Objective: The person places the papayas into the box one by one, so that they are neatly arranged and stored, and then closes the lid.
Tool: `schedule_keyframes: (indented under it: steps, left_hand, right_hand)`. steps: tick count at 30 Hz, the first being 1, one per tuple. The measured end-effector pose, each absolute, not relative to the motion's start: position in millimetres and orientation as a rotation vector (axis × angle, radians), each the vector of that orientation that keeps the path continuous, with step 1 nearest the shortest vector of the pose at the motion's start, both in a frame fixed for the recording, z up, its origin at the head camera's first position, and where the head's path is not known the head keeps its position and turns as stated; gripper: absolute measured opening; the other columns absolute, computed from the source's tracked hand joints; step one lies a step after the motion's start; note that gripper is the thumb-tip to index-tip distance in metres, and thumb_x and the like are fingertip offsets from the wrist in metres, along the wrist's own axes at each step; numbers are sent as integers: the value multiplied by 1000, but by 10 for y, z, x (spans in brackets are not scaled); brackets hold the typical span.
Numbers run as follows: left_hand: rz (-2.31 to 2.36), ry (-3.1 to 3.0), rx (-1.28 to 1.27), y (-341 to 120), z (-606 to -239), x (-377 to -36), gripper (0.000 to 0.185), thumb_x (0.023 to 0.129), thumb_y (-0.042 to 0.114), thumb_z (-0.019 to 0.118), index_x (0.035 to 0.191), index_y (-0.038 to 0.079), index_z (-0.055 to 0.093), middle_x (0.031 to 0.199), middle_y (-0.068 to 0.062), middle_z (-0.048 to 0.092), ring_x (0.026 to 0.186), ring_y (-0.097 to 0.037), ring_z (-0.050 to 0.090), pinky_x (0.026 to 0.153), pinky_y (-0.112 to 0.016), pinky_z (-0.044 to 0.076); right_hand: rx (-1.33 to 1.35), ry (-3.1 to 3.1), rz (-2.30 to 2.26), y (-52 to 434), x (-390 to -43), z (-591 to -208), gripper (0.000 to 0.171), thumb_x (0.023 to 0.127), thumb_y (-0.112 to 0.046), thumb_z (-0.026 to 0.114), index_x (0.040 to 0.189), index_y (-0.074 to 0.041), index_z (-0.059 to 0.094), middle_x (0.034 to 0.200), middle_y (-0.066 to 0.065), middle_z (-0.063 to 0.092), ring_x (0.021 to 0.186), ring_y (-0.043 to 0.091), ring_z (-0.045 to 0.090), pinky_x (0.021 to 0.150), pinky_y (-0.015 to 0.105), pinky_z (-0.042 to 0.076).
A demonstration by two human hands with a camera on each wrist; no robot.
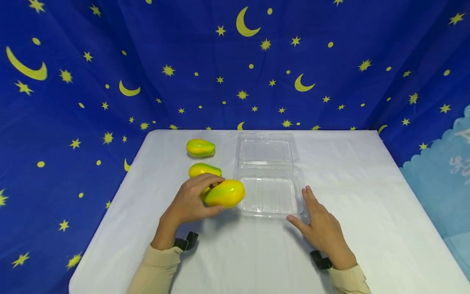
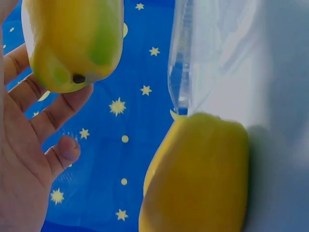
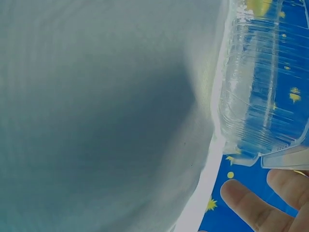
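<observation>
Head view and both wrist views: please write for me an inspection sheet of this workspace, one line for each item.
Surface: table under a white cloth, smooth.
Job's things: three yellow-green mangoes; held mango is lifted beside the clear clamshell box, which lies open and holds nothing; middle mango and far mango lie on the cloth to its left.
Clutter: nothing seen.
Grippers: left hand grips the held mango; right hand has straight fingers at the box's near right corner.
Cables: nothing seen; a black strap sits at each wrist.
Surroundings: blue curtain with yellow moons and stars behind the table.
</observation>
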State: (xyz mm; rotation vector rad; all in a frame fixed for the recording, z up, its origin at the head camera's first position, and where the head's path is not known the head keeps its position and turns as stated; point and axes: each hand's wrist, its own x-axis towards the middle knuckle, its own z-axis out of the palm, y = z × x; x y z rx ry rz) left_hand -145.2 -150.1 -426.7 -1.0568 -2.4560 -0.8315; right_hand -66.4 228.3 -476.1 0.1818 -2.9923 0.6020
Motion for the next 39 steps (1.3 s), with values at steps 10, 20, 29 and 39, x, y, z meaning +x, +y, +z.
schedule_keyframes:
  steps: [10,20,29,39]
  left_hand:
    - [-938,-2400,-1131,-1289,-4237,-1568,66,71,45,86,128,18,65,120,5,69,103,-11,65,85,-30,57]
    - [-1038,-2386,-1170,-1016,-4263,-1613,65,74,46,86,130,21,63,124,6,66,105,-9,62,87,-32,57]
    - [-1060,-2379,-1228,-780,-4357,-1622,66,75,43,87,131,19,62,124,5,65,108,-11,61,88,-28,56]
    - [-1140,-2406,-1297,-500,-4433,-1581,65,75,43,87,131,23,61,126,7,64,106,-7,59,90,-27,55]
  right_hand:
    - [180,-2974,626,2276,-656,-4768,99,89,-65,62,157,-1,26,164,16,25,134,47,48,94,64,49]
    - [160,-2981,642,2285,-658,-4769,99,89,-66,62,158,-4,26,165,15,25,134,47,49,95,63,49]
    - [129,-2985,695,2275,-654,-4781,99,87,-62,67,157,-4,28,165,15,26,136,46,47,97,64,48]
    - [117,-2981,726,2276,-659,-4772,99,87,-63,67,157,-4,29,165,14,25,139,45,45,99,65,46]
